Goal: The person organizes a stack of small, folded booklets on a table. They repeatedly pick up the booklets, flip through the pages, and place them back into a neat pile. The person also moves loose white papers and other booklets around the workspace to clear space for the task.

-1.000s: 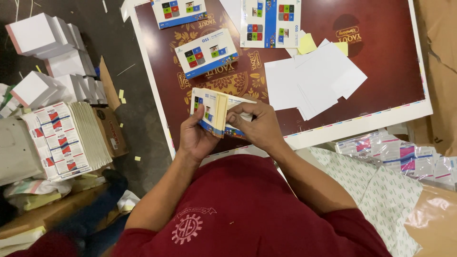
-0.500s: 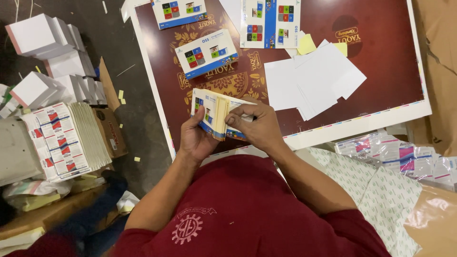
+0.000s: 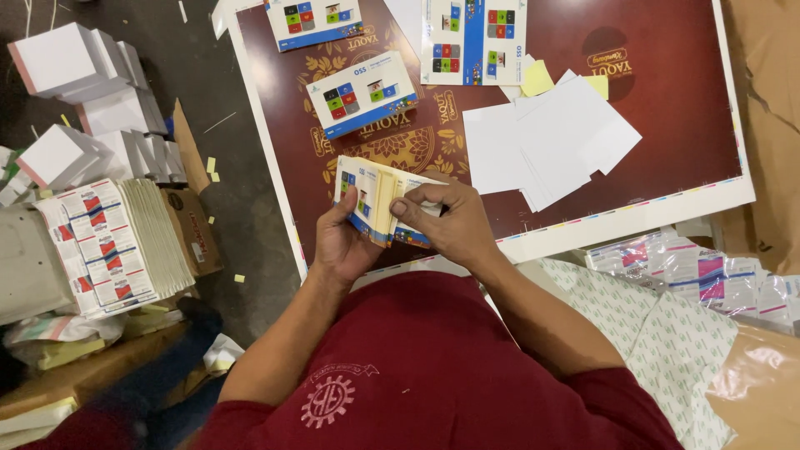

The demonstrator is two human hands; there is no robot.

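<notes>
Two hands on one stack of printed cards [image 3: 377, 202]: left hand [image 3: 337, 246] cradles, right hand [image 3: 446, 227] pinches (probably top card); I'd keep edges squared.

I see the left hand [image 3: 343, 242] cupping a thick stack of printed cards with coloured squares [image 3: 373, 202], right hand [image 3: 450, 223] pinching its top card with fingers [image 3: 417, 205]. Loose white blank sheets [image 3: 550, 137] lie on the maroon patterned tabletop [image 3: 667, 100]; white boxes [image 3: 75, 62] sit at left.
</notes>
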